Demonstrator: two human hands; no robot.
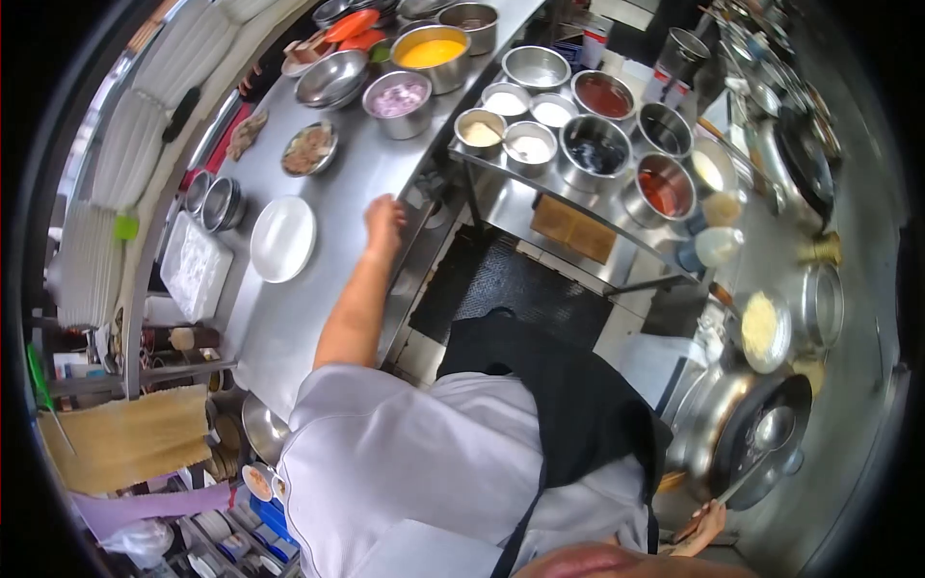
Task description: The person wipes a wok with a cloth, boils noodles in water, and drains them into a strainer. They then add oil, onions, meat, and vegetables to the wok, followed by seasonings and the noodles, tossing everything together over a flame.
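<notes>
My left hand (384, 223) is held out at the edge of the steel counter (337, 207), its fingers curled in with nothing showing in them. A white oval plate (283, 239) lies on the counter to its left, and a steel bowl of pale sliced meat (309, 149) stands beyond that. At the lower right, my right hand (709, 526) is wrapped around the wooden grip of a ladle (774, 429). The ladle's round bowl is over the dark wok (792, 393) on the stove.
A steel cart (607, 220) carries several pots of sauces and powders. Farther along the counter are a pot of yellow liquid (432, 53) and a pot of chopped onion (398, 98). A pan of pale shreds (766, 332) sits near the stove. A black mat (511, 279) covers the floor.
</notes>
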